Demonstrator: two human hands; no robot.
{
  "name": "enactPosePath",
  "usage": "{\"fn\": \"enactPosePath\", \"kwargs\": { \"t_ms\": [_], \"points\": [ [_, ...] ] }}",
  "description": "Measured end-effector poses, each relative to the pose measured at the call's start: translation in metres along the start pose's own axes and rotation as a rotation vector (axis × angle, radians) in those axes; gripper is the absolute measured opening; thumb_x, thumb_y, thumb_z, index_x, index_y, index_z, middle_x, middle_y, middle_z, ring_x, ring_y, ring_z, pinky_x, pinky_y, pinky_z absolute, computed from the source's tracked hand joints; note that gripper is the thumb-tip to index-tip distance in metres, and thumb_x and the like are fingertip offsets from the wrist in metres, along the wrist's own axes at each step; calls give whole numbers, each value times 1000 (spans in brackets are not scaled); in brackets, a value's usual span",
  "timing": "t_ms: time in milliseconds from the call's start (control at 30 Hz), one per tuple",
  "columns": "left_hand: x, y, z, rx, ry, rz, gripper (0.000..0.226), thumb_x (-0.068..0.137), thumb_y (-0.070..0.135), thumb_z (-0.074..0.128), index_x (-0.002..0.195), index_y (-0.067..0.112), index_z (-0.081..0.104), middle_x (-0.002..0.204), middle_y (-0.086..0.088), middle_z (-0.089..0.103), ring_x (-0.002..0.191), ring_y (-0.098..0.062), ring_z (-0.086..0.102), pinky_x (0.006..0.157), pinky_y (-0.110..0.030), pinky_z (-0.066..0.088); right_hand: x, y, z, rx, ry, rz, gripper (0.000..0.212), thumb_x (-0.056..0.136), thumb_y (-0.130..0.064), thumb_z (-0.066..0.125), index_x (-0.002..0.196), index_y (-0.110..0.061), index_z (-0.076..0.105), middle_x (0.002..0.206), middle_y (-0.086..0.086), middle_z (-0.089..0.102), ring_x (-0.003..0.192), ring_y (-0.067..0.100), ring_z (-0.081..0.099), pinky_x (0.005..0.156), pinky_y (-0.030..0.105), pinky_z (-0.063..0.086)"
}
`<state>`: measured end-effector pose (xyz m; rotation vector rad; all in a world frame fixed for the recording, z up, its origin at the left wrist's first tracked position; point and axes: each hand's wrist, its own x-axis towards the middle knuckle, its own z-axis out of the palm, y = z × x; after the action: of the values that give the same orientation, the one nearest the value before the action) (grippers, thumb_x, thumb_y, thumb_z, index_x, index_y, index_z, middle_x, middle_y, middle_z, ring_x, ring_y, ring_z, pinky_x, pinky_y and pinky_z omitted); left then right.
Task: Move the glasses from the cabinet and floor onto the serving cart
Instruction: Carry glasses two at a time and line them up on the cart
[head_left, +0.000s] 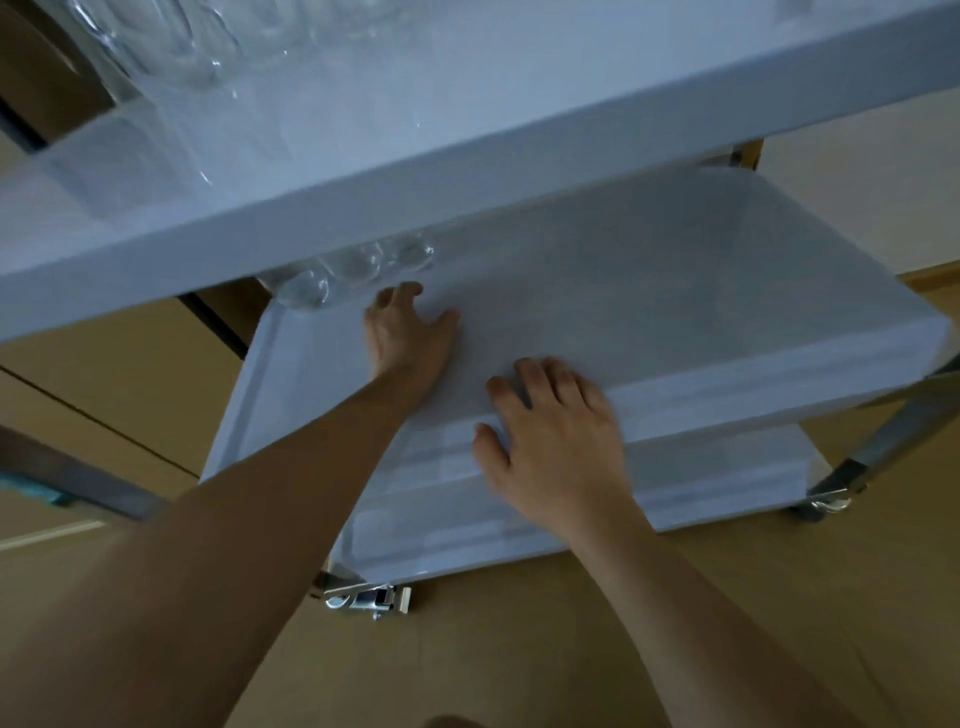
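Note:
I look down on a white serving cart with three tiers. Several clear glasses (171, 41) stand on its top shelf (467, 171) at the upper left. More clear glasses (358, 273) sit at the back left of the middle shelf (675, 291), partly hidden under the top shelf. My left hand (405, 332) reaches into the middle shelf, fingers relaxed, just right of those glasses and holding nothing. Over the middle shelf's front edge, my right hand (550, 441) is spread with loose fingers, also holding nothing.
The bottom shelf (701, 488) shows below the middle one. Metal casters (369, 600) (828, 501) and a chrome leg (898, 426) stand on the tan floor (519, 649). Brown cabinet panels (93, 405) lie to the left.

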<state>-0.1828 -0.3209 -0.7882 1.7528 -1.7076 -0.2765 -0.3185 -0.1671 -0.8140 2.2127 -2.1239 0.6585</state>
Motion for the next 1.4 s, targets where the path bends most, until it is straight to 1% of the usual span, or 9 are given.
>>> {"fn": "enactPosePath", "kwargs": {
  "t_ms": [100, 200, 333, 500, 633, 767, 967, 1133, 1400],
  "points": [
    [-50, -3, -14, 132, -140, 83, 47, 89, 43, 62, 125, 12, 66, 130, -11, 62, 125, -34, 50, 106, -35, 35, -1, -1, -11, 42, -109, 10, 57, 93, -52, 35, 137, -22, 56, 149, 10, 48, 139, 37, 40, 117, 47, 28],
    [-99, -2, -42, 183, -264, 82, 52, 89, 47, 52, 120, 9, 70, 125, -16, 66, 122, -39, 55, 104, -37, 38, -13, -6, -40, 94, -375, 31, 60, 96, -47, 42, 149, -21, 41, 162, 9, 28, 150, 35, 21, 123, 45, 14],
    [-162, 26, -106, 230, -502, 107, 45, 95, 37, 66, 133, 13, 64, 149, -20, 48, 141, -40, 38, 115, -46, 33, -53, -15, -105, 113, -742, 104, 68, 101, -41, 47, 159, -20, 18, 169, 8, -1, 154, 34, -7, 125, 45, 4],
    [-194, 112, -201, 261, -744, 78, 58, 96, 44, 62, 147, 21, 49, 161, -14, 31, 150, -34, 23, 118, -44, 25, -87, -27, -229, 115, -891, 217, 72, 102, -46, 46, 160, -16, 16, 168, 11, 2, 154, 36, -6, 126, 48, 6],
    [-188, 218, -276, 247, -850, 141, 66, 97, 45, 60, 153, 21, 38, 160, -12, 31, 149, -29, 23, 119, -43, 26, -78, -23, -354, 124, -824, 281, 72, 101, -48, 47, 159, -16, 20, 168, 13, 7, 154, 38, -5, 126, 48, 8],
    [-154, 337, -332, 253, -833, 324, 69, 95, 50, 60, 152, 19, 38, 155, -7, 40, 144, -27, 32, 115, -43, 34, -53, -4, -482, 127, -691, 344, 69, 101, -45, 47, 159, -18, 21, 166, 10, 15, 154, 36, 1, 122, 46, 17],
    [-108, 521, -388, 230, -663, 602, 70, 95, 53, 57, 153, 20, 37, 153, -6, 42, 142, -27, 35, 113, -45, 37, -25, 42, -653, 35, -395, 338, 58, 94, -46, 51, 145, -20, 41, 131, 9, 51, 127, 33, 46, 100, 43, 46],
    [-101, 649, -399, 147, -549, 802, 68, 95, 54, 58, 150, 20, 40, 149, -7, 45, 137, -29, 40, 111, -46, 39, -38, 88, -762, -109, -202, 399, 66, 98, -44, 49, 156, -22, 27, 155, 12, 35, 142, 33, 31, 112, 43, 34],
    [-132, 800, -348, 35, -567, 1082, 69, 94, 53, 58, 151, 20, 37, 152, -10, 42, 140, -30, 35, 112, -48, 38, -60, 185, -850, -194, -20, 617, 68, 98, -48, 50, 157, -21, 27, 157, 11, 34, 145, 32, 29, 115, 45, 33]
  ]
}}
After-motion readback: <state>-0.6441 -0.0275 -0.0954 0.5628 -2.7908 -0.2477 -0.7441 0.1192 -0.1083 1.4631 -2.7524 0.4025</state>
